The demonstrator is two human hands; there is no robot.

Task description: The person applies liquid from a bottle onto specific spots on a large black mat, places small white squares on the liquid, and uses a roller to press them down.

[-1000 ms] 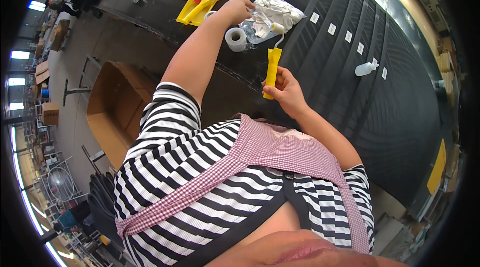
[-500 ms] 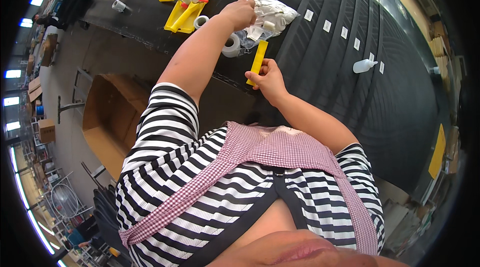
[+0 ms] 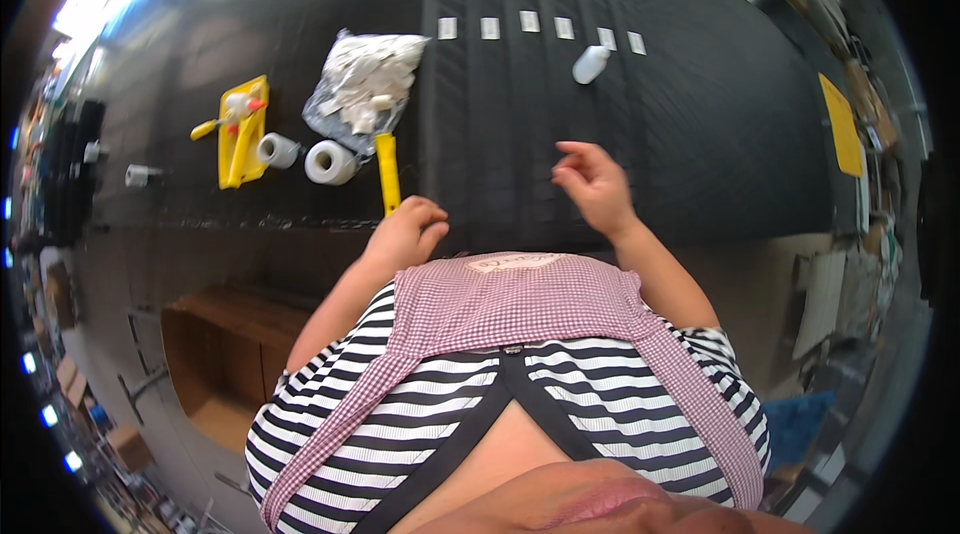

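My left hand (image 3: pixel 408 232) is at the table's front edge with fingers loosely bent and thumb apart, and I see nothing in it. Just beyond it, a flat yellow bar (image 3: pixel 389 174) lies with its near end close to my fingers. A clear plastic bag of white labels (image 3: pixel 368 74) lies past the bar. My right hand (image 3: pixel 597 192) hovers over the black sheet material (image 3: pixel 490 149), index finger and thumb apart, with nothing visible between them. Several white labels (image 3: pixel 489 29) sit in a row across long black strips farther off.
A white squeeze bottle (image 3: pixel 590 65) lies beyond my right hand. White rolls (image 3: pixel 330 163) stand left of the bar. A yellow tray (image 3: pixel 242 139) holds yellow-handled tools. Below the table at left is an open cardboard box (image 3: pixel 225 359). A yellow sheet (image 3: pixel 840 124) hangs at the right edge.
My view has turned toward the strips. The yellow bar has left my right hand and now lies beside the bag. My left hand has drawn back from the bag; my right is over the strips.
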